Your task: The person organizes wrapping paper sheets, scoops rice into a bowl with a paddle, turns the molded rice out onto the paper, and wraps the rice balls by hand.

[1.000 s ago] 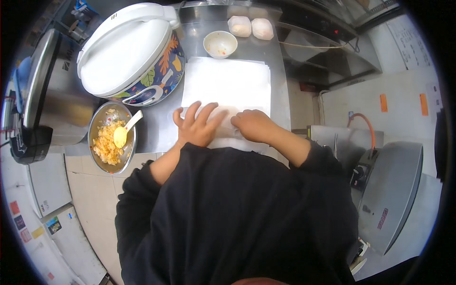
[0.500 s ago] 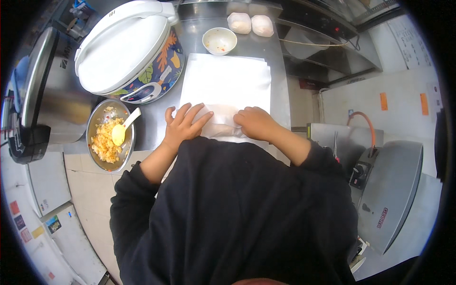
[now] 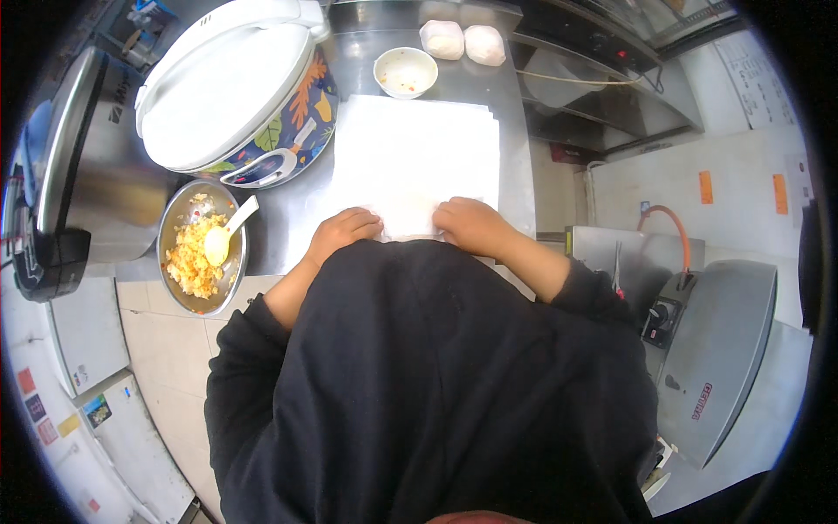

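A stack of white paper sheets (image 3: 419, 144) lies on the metal counter in front of me. At its near edge, a paper wrapper (image 3: 408, 220) is folded around something whose contents I cannot see. My left hand (image 3: 346, 230) is closed at the wrapper's left end, fingers curled together. Gripping the opposite end is my right hand (image 3: 474, 225), also closed. The dark top I wear hides the wrapper's near side.
Left of the paper, a steel bowl (image 3: 243, 278) holds yellowish fried rice (image 3: 194, 266) and a pale spoon (image 3: 229, 234). Behind it stands a patterned pot with a white lid (image 3: 231, 96). A small white bowl (image 3: 406, 73) and two paper-wrapped bundles (image 3: 463, 42) sit at the back.
My left hand's spread fingers have drawn in and closed on the wrapper's left end. The right hand keeps its place at the other end.
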Tool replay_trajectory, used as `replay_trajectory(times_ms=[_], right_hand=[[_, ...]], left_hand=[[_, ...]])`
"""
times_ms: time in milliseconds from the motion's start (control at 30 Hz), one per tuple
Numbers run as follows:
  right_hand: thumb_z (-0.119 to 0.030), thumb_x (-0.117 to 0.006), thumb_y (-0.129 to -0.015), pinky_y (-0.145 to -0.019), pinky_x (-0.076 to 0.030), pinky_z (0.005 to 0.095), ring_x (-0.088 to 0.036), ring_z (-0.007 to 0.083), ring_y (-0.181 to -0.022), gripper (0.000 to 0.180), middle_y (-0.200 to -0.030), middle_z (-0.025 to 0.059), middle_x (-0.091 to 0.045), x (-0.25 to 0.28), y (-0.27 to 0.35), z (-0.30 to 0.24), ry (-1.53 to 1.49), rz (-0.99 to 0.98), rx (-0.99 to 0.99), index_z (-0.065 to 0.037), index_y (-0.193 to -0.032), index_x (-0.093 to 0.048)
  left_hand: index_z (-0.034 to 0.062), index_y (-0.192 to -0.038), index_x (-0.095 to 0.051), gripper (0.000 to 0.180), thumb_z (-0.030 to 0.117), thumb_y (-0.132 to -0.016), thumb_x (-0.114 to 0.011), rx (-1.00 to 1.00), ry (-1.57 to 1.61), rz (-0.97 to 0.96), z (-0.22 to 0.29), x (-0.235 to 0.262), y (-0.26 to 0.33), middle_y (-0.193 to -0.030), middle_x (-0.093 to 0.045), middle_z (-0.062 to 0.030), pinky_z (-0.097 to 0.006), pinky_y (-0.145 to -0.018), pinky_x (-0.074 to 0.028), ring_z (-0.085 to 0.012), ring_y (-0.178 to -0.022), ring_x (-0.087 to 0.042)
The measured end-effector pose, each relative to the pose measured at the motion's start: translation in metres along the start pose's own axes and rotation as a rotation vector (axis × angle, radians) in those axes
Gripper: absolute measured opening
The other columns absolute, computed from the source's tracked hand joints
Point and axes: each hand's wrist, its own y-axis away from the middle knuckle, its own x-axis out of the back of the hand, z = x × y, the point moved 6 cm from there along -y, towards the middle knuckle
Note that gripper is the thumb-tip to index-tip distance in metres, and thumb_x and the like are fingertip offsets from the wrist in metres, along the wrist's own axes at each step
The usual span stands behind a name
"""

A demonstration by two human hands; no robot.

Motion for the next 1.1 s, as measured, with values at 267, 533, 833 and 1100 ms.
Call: replay_trajectory(times_ms=[267, 533, 833, 1100], right_hand=[[-0.011, -0.056, -0.074, -0.076, -0.048, 0.0374, -0.057, 0.0269, -0.091, 0.017, -0.091, 0.0075, -0.061, -0.004, 0.026, 0.002, -0.045, 0.058, 0.011, -0.008, -0.09, -0.059], [-0.013, -0.056, -0.078, -0.079, -0.047, 0.0389, -0.058, 0.0282, -0.093, 0.017, -0.098, 0.0125, -0.06, 0.014, 0.005, 0.019, -0.204, 0.171, -0.3, -0.007, -0.094, -0.059], [-0.011, -0.071, -0.063, -0.076, -0.05, 0.0398, -0.063, 0.0305, -0.088, 0.03, -0.094, 0.017, -0.065, 0.008, -0.071, 0.036, 0.15, -0.408, -0.399, -0.002, -0.092, -0.066], [-0.011, -0.062, -0.07, -0.069, -0.046, 0.0453, -0.06, 0.0379, -0.079, 0.024, -0.081, 0.02, -0.063, -0.003, -0.032, 0.034, -0.106, -0.044, -0.498, -0.002, -0.092, -0.056]], left_hand=[[0.0091, -0.107, -0.061, 0.031, 0.014, -0.077, -0.055, 0.111, -0.017, -0.172, 0.002, 0.005, 0.005, -0.113, -0.059, -0.0058, -0.033, -0.091, -0.045, -0.0258, -0.109, -0.054], [0.0112, -0.105, -0.062, 0.029, 0.015, -0.077, -0.057, 0.187, 0.079, -0.145, -0.011, 0.009, -0.01, -0.096, -0.065, -0.0072, -0.036, -0.08, -0.048, -0.0264, -0.095, -0.06], [0.0082, -0.095, -0.064, 0.032, 0.021, -0.066, -0.07, 0.292, -0.338, -0.227, -0.035, 0.008, -0.081, -0.09, -0.064, -0.0137, -0.04, -0.074, -0.049, -0.0311, -0.084, -0.061], [0.0043, -0.075, -0.063, 0.011, 0.014, -0.071, -0.057, 0.555, -0.189, -0.12, -0.029, -0.022, -0.033, -0.079, -0.063, -0.015, -0.041, -0.07, -0.049, -0.0334, -0.08, -0.061]])
